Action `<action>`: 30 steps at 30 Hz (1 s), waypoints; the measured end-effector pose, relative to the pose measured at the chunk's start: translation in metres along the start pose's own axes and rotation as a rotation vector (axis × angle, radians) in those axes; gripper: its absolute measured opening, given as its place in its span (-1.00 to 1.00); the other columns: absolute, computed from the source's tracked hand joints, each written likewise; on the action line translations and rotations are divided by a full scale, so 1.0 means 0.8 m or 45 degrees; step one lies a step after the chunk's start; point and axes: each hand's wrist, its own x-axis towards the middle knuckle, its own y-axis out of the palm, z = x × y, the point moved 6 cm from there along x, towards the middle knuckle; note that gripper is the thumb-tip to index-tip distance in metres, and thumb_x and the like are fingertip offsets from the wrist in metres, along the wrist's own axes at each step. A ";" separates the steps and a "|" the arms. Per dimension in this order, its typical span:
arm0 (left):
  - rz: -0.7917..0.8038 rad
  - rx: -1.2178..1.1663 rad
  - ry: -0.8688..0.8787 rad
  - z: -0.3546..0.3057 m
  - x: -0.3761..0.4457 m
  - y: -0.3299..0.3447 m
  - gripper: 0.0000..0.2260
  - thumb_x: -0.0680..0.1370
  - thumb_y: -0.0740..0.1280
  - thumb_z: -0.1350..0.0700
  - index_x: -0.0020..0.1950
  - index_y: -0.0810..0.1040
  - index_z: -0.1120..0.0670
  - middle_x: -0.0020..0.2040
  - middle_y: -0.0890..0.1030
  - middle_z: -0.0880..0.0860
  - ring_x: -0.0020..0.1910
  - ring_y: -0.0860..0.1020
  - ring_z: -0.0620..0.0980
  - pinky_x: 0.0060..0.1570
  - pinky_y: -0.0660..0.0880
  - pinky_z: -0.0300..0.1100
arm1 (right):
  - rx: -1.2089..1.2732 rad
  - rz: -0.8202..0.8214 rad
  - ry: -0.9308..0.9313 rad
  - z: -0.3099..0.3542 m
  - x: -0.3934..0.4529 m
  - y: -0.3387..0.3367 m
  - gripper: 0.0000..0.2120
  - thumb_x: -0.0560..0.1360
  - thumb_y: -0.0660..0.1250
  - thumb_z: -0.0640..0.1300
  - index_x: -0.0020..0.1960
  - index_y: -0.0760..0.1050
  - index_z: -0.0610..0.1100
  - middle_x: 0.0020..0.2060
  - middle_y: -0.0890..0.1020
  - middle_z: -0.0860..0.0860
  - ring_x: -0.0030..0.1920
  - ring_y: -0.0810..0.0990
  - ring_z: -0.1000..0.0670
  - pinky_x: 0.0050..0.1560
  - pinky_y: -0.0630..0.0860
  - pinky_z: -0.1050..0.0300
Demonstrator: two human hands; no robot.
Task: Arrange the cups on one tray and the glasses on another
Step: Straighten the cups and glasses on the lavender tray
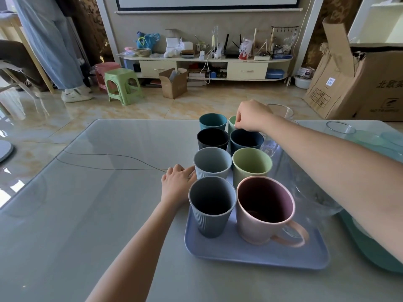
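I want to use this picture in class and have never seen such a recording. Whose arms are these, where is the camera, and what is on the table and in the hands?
There is no machine here: a person wears a camera on the head, so you look down along both bare arms. On the grey table a blue tray holds eight cups in two rows, the nearest a pink mug with a handle. The right hand reaches to the far end and pinches the rim of a light green cup. The left hand rests beside the tray, its fingers touching a pale grey cup. Clear glasses, one of them, stand to the right, near a teal tray.
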 end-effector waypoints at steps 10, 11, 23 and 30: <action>-0.022 -0.033 0.026 0.002 -0.006 -0.001 -0.72 0.62 0.07 -0.06 0.20 0.50 -0.04 0.07 0.44 0.10 0.21 0.34 0.13 0.21 0.23 -0.06 | 0.320 -0.089 -0.056 -0.008 -0.036 -0.029 -0.80 0.56 0.25 -0.17 -0.01 0.65 -0.19 0.02 0.67 -0.09 -0.13 0.54 -0.07 -0.11 0.40 0.13; -0.035 -0.072 0.022 0.004 -0.008 -0.002 -0.72 0.61 0.09 -0.06 0.19 0.51 -0.06 0.03 0.42 0.07 0.20 0.34 0.12 0.21 0.23 -0.07 | 0.295 -0.136 -0.089 -0.005 -0.053 -0.040 -0.80 0.56 0.25 -0.16 0.02 0.65 -0.16 0.02 0.67 -0.07 -0.09 0.57 -0.07 -0.07 0.44 0.11; -0.164 -0.424 -0.041 0.017 -0.093 -0.009 -0.52 0.60 0.13 0.03 0.52 0.14 -0.06 0.44 0.31 0.05 0.43 0.22 0.07 0.35 0.22 -0.03 | 0.055 0.074 -0.287 0.016 -0.292 -0.059 -0.71 0.52 0.22 0.16 0.19 0.52 0.11 0.08 0.57 0.05 0.03 0.40 0.02 0.20 0.25 0.07; -0.145 -0.374 -0.047 0.021 -0.101 -0.003 -0.52 0.59 0.15 0.02 0.51 0.16 -0.05 0.47 0.27 0.05 0.46 0.19 0.06 0.40 0.18 -0.04 | -0.188 0.219 -0.383 0.033 -0.317 -0.038 -0.74 0.57 0.17 0.11 0.03 0.59 0.03 -0.11 0.49 -0.03 -0.11 0.31 -0.02 0.04 0.21 0.07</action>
